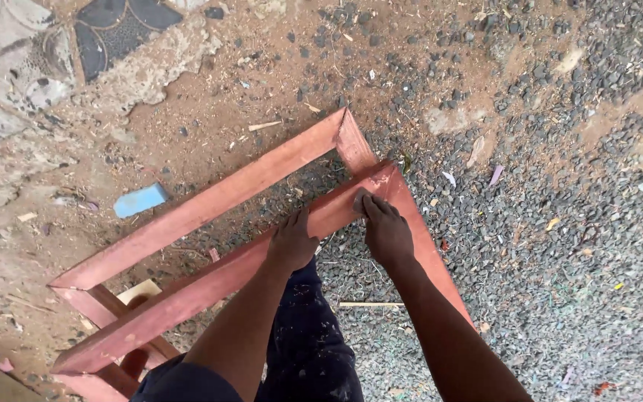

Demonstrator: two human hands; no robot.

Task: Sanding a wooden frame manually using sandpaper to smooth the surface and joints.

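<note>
Head view: left hand (292, 242) presses flat on the reddish wooden frame (210, 197); right hand (386, 231), fingers curled around perhaps sandpaper, rubs its corner over gravel ground (560, 223).

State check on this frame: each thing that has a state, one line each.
Red wooden frame: standing tilted off the ground, braced by both hands.
Left hand: pressed flat on the frame's near rail.
Right hand: fingers pressing a small pad at the corner joint.
Blue block: lying loose on the dirt.
</note>
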